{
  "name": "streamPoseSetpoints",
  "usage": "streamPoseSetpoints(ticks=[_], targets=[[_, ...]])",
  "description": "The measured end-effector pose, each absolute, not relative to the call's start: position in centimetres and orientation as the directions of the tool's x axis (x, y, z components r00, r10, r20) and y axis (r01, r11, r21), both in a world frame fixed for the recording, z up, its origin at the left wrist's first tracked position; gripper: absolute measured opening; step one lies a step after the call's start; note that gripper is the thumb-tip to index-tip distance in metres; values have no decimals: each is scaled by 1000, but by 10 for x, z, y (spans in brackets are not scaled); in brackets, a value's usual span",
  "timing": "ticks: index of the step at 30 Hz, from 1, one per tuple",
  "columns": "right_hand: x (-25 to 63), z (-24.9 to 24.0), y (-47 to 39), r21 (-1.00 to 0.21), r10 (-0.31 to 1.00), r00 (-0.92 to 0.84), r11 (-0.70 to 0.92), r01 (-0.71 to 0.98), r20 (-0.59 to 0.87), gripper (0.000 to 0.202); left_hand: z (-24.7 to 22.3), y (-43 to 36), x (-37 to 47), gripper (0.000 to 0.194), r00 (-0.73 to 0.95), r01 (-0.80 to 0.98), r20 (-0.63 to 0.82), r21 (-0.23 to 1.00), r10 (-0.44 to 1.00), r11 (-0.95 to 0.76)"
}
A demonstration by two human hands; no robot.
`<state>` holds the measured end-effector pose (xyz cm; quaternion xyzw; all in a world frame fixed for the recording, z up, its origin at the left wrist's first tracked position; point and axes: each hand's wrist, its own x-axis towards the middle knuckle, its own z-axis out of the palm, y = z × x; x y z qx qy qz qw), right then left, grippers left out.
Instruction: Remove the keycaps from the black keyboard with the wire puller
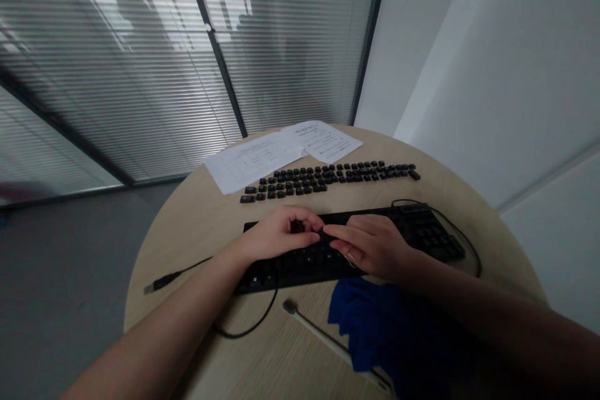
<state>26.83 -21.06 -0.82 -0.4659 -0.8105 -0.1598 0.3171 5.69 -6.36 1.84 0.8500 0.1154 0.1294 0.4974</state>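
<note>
Both hands meet over the middle of a black keyboard (300, 259), which has bare key positions along with some keys in place. My left hand (285, 234) comes from the left, thumb and fingers curled toward each other in a pinch at the keyboard. Opposite it, my right hand (370, 244) has its index finger and thumb drawn together, a ring on one finger. Whatever small thing lies between the fingertips is too dark to make out. Behind the keyboard, loose black keycaps (300, 182) lie in rows on the round wooden table (173, 231).
Printed paper sheets (257, 159) lie at the table's far side. A USB plug (162, 282) rests at the left, its cable running near the keyboard. In front are a toothbrush (319, 331) and a crumpled blue cloth (370, 325). Glass with blinds (290, 44) stands beyond.
</note>
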Motion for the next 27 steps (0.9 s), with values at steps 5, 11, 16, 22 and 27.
streamPoseSetpoints(ticks=[5, 11, 16, 22, 27], targets=[[266, -10, -209, -46, 673, -359, 504, 862, 647, 26, 18, -64, 58, 24, 955, 56, 86, 887, 284, -458], [271, -6, -208, -107, 706, -334, 501, 859, 625, 21, 20, -63, 56, 30, 958, 26, 129, 850, 257, -526], [305, 11, -173, -206, 919, -127, 216, 954, 374, 15, 26, -52, 49, 28, 917, 136, 247, 544, 313, -828], [339, 7, -109, -166, 993, 29, -9, 986, 118, 18, 22, -38, 46, 25, 921, 247, 195, 380, 338, -891], [339, -4, -96, -155, 994, 12, 5, 988, 107, 19, 21, -34, 44, 25, 921, 261, 181, 371, 346, -891]])
